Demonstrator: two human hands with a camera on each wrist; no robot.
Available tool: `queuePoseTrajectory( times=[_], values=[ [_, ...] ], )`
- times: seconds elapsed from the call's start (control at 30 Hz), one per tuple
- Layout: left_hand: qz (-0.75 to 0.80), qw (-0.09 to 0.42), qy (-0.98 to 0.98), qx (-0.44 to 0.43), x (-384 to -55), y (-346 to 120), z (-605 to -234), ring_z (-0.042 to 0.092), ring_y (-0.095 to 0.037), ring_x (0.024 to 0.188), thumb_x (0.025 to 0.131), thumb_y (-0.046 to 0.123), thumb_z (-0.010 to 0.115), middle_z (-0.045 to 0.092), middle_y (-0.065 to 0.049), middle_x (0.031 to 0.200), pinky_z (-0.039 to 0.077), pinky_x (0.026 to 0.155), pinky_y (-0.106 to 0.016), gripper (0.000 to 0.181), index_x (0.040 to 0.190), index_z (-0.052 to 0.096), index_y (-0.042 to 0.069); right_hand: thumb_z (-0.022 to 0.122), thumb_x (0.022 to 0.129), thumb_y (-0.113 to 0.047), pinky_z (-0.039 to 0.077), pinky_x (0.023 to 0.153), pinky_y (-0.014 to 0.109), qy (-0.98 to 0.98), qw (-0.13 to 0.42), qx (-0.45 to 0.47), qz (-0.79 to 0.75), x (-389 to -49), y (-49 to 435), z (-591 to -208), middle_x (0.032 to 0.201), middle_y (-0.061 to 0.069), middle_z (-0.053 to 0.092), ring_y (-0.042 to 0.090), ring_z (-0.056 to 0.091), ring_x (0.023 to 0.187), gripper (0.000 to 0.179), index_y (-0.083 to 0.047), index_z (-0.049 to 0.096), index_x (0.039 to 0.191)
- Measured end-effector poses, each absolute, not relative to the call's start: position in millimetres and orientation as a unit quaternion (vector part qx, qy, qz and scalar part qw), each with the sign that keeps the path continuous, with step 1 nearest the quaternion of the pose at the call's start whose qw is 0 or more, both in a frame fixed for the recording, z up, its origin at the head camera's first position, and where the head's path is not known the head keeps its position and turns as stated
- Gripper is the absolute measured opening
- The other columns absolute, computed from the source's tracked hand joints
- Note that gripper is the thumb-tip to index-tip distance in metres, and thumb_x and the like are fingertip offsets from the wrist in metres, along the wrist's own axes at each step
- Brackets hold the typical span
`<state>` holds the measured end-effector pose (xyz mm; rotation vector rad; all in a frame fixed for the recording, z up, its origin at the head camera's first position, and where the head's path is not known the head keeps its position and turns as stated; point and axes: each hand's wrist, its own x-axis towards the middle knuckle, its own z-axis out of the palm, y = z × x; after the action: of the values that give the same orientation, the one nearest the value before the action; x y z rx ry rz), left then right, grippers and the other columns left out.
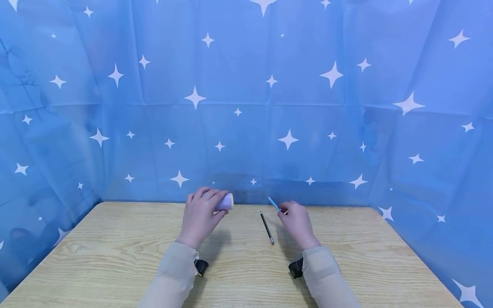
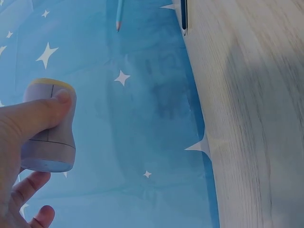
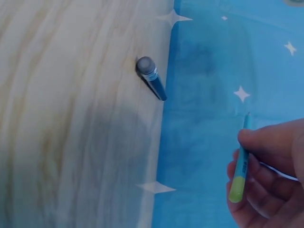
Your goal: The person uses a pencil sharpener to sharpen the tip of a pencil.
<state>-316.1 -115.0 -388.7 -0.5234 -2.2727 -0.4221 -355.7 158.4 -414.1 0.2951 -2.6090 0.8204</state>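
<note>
My left hand (image 1: pixel 199 218) holds a small lilac cylinder (image 2: pixel 50 149) with a narrowed waist, a seam line and a yellow rim at one end. In the left wrist view my thumb presses on its side; what its ends are like inside cannot be seen. A light blue pencil (image 3: pixel 243 164) with a yellow-green end is pinched by my right hand (image 1: pixel 297 221), its sharpened tip pointing away to the upper left in the head view. Both hands are raised above the table. Between them a dark pencil (image 1: pixel 266 227) with a metal band lies on the wood.
The wooden table (image 1: pixel 115 256) ends at a far edge just beyond the hands. Behind it hangs a blue curtain (image 1: pixel 246 128) with white stars, which also covers both sides. Black wrist devices (image 1: pixel 296 268) sit under both sleeves.
</note>
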Motion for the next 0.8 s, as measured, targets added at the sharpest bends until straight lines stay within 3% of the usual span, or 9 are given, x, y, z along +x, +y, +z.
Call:
queuePoseTrajectory(
  times=[0.47, 0.8],
  values=[
    [-0.170, 0.367, -0.891, -0.208, -315, -114, -391, 0.053, -0.021, 0.109, 0.073, 0.023, 0.086, 0.070, 0.004, 0.111, 0.039, 0.086, -0.044, 0.050, 0.121, 0.069, 0.020, 0.064, 0.087, -0.001, 0.052, 0.066, 0.038, -0.932, 0.123, 0.064, 0.334, -360, 172, -425, 0.090, 0.012, 0.070, 0.021, 0.064, 0.077, 0.021, 0.004, 0.072, 0.106],
    [-0.171, 0.369, -0.889, -0.212, -315, -112, -389, 0.054, -0.022, 0.109, 0.073, 0.023, 0.086, 0.070, 0.004, 0.110, 0.039, 0.085, -0.044, 0.050, 0.120, 0.070, 0.019, 0.063, 0.082, 0.002, 0.052, 0.070, 0.042, -0.933, 0.120, 0.052, 0.334, -363, 183, -429, 0.089, 0.015, 0.070, 0.026, 0.064, 0.078, 0.020, 0.007, 0.071, 0.099]
  ],
)
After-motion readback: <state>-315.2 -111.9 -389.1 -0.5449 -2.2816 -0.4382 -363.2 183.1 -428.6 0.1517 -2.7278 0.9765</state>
